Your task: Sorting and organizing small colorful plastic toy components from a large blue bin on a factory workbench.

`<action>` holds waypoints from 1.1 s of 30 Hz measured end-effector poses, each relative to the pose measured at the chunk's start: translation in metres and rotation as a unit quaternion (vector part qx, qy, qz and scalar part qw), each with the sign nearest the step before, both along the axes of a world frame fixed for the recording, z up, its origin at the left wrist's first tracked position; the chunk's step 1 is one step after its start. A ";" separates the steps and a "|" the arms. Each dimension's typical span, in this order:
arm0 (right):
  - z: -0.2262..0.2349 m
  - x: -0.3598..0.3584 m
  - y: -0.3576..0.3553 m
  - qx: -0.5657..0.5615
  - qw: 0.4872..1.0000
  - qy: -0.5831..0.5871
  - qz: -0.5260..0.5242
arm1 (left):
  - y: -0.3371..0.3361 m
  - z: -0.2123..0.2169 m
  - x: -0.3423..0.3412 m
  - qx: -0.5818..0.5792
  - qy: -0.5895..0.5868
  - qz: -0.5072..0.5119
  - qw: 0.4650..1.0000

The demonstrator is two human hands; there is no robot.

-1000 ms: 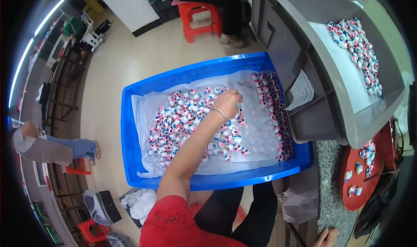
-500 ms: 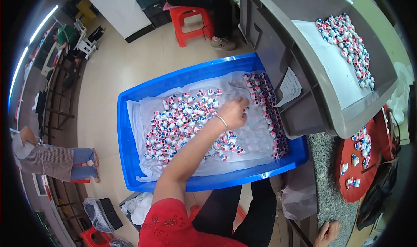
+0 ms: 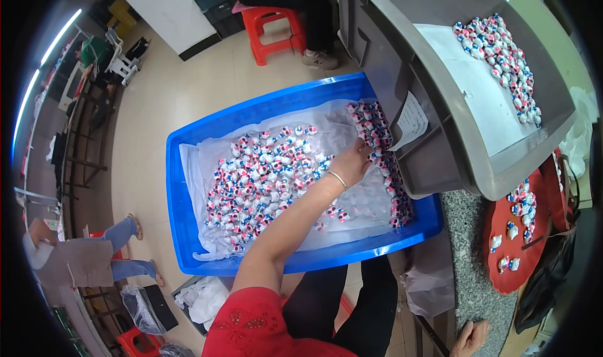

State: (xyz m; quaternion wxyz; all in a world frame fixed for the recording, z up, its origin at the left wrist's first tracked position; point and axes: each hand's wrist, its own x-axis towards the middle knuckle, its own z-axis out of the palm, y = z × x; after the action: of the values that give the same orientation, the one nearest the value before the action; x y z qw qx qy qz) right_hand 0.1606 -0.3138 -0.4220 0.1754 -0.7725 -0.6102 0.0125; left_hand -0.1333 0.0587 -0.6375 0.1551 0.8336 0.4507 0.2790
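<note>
My left hand (image 3: pixel 352 164) reaches into a blue plastic bin (image 3: pixel 178 215). Its fingers are bent together against a dense row of small figurines (image 3: pixel 399 197) along the bin's right side. What they hold, if anything, is hidden. Left of the hand lies a loose heap of the same white, pink and blue figurines (image 3: pixel 264 175) on a white plastic liner (image 3: pixel 323 121). On the edge of a speckled counter (image 3: pixel 465 250) at the lower right rests my right hand (image 3: pixel 471 339), fingers curled in, nothing visible in them.
A grey tub (image 3: pixel 408 61) with more figurines on white paper leans over the bin's right end. Several figurines lie on a red scalloped tray (image 3: pixel 509 275) on the counter. A seated person's red stool (image 3: pixel 267 33) stands beyond the bin; another person (image 3: pixel 81 263) is at the left.
My left hand has moved slightly right, from over the bare liner to the figurine row. My right hand stays on the counter. The person at the left has shifted their legs apart.
</note>
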 end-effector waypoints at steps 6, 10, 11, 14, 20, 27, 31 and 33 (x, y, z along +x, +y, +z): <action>0.000 0.002 -0.011 0.004 1.000 0.005 -0.005 | 0.010 0.028 -0.060 -0.033 -0.078 0.085 0.993; -0.003 0.002 -0.017 -0.011 1.000 -0.012 -0.012 | -0.011 0.048 -0.068 -0.074 0.140 -0.025 0.987; -0.004 0.001 -0.018 -0.015 1.000 -0.010 -0.014 | -0.015 0.041 -0.066 -0.089 0.180 -0.021 0.979; -0.002 -0.004 -0.017 -0.008 1.000 -0.016 -0.010 | -0.025 0.048 -0.068 -0.056 0.213 -0.008 0.975; 0.006 -0.009 -0.022 -0.002 1.000 -0.016 -0.016 | -0.027 0.047 -0.072 -0.118 0.224 0.025 0.967; 0.011 -0.007 -0.018 0.004 1.000 -0.008 -0.017 | -0.023 0.046 -0.058 -0.364 -0.117 0.007 0.924; 0.011 -0.005 -0.013 0.002 1.000 -0.008 -0.011 | -0.030 0.031 -0.038 -0.502 -0.352 -0.011 0.790; 0.010 -0.003 -0.013 0.001 1.000 -0.004 -0.014 | -0.031 0.020 -0.027 -0.456 -0.324 -0.002 0.829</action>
State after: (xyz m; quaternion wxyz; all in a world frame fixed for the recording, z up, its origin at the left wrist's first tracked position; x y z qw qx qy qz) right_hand 0.1581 -0.3270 -0.4120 0.1740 -0.7808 -0.6000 0.0068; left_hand -0.1600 0.0280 -0.6176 0.6554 0.5310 0.4487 0.2953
